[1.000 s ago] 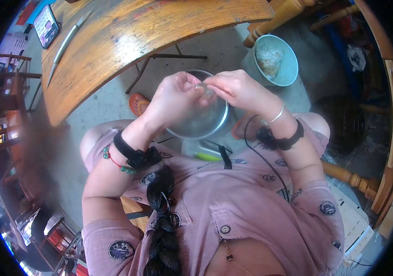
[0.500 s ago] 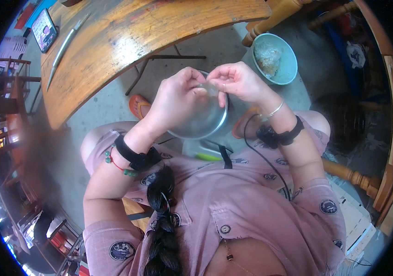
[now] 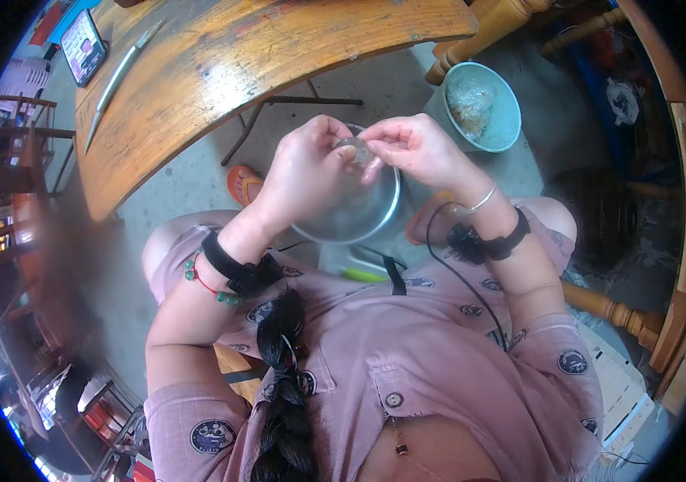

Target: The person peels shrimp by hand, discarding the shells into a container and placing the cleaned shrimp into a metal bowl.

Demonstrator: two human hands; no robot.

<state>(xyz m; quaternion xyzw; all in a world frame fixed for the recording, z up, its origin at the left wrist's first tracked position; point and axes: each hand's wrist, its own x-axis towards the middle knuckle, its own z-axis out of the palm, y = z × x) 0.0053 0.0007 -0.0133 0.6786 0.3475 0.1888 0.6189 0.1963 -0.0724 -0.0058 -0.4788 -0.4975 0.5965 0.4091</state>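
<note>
A small, pale translucent item is pinched between my fingertips over a round metal basin. My left hand is closed round its left side, the thumb and index finger pressed on it. From the right, my right hand pinches the item's edge with thumb and index finger. Both hands nearly touch each other above the basin. What exactly the item is, I cannot make out.
A wooden table at the upper left carries a phone and a long knife. A light green bucket with a plastic bag stands at the right, near turned wooden legs. A black cable hangs by my right wrist.
My right hand's fingers parted from the item a little, half a second ago, and now meet it again. My left hand keeps its grip, almost in place.
</note>
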